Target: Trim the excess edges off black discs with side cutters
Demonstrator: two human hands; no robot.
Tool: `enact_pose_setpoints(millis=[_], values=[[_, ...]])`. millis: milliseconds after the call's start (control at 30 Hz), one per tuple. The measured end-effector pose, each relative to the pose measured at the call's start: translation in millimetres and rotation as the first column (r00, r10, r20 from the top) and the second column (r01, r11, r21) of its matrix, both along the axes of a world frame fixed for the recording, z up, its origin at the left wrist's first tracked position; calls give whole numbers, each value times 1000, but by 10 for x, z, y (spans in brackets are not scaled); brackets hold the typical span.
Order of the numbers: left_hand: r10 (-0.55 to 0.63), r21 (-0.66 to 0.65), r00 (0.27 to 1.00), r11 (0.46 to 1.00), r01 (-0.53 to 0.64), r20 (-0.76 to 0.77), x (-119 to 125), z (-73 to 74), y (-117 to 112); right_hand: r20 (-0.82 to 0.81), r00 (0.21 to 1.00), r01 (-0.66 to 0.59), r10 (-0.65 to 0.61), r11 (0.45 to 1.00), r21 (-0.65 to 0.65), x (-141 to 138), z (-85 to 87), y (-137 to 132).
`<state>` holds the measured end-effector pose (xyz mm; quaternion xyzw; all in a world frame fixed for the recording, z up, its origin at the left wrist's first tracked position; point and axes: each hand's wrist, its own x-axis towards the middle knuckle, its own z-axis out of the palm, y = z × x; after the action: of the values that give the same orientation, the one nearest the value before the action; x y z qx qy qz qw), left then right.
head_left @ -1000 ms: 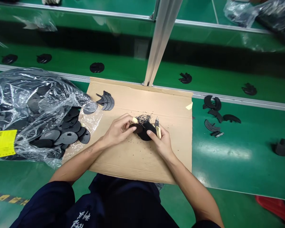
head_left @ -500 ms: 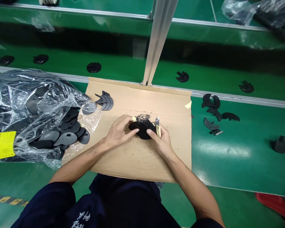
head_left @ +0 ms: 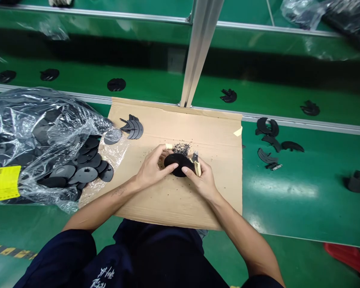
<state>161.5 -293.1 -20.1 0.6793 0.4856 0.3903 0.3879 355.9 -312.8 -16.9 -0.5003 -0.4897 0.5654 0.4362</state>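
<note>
Over the middle of a cardboard sheet (head_left: 180, 200), my left hand (head_left: 151, 168) grips a black plastic disc (head_left: 177, 163) by its left edge. My right hand (head_left: 201, 182) holds the disc's right side, with a small metal blade (head_left: 195, 157) pinned against it by a taped finger. A scatter of black shavings (head_left: 182, 149) lies on the cardboard just beyond the disc. A small stack of trimmed black pieces (head_left: 133, 128) sits at the cardboard's far left corner.
A clear plastic bag (head_left: 33, 132) of black discs spills open at the left, with a yellow label (head_left: 3, 183). Several black offcuts (head_left: 270, 140) lie right of the cardboard. More black parts ride the green conveyor (head_left: 78, 80) behind an aluminium post (head_left: 198, 52).
Both hands have turned the disc and drawn it a little towards me. The parts on the conveyor have drifted left.
</note>
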Motion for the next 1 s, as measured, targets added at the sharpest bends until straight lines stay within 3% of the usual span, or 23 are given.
enact_pose_setpoints(millis=[133,267,433,500,600,733,867,1000], values=[[-126,-174,974,972,159,186,-15,-55,39,50,998,-32,29,998,61,-5,8,-10],[-160,-144,960,970,196,231,-71,-70,64,187,982,-63,14,964,257,13,23,0],[-155,100,987,982,158,-41,-127,-37,37,381,920,-155,-94,806,572,83,17,31],[-181,250,979,947,199,-94,-116,-40,24,438,893,-226,-104,739,635,103,4,41],[-193,411,973,883,228,-125,-85,-55,16,495,864,-306,-88,689,657,112,-11,48],[-196,434,974,872,225,-111,-73,-25,34,478,875,-305,-76,680,667,108,-7,37],[-243,384,969,891,241,-43,-88,49,62,412,908,-247,-72,704,666,100,-1,13],[-294,403,956,874,270,-3,-91,79,64,356,933,-218,-43,721,658,84,-13,-7]])
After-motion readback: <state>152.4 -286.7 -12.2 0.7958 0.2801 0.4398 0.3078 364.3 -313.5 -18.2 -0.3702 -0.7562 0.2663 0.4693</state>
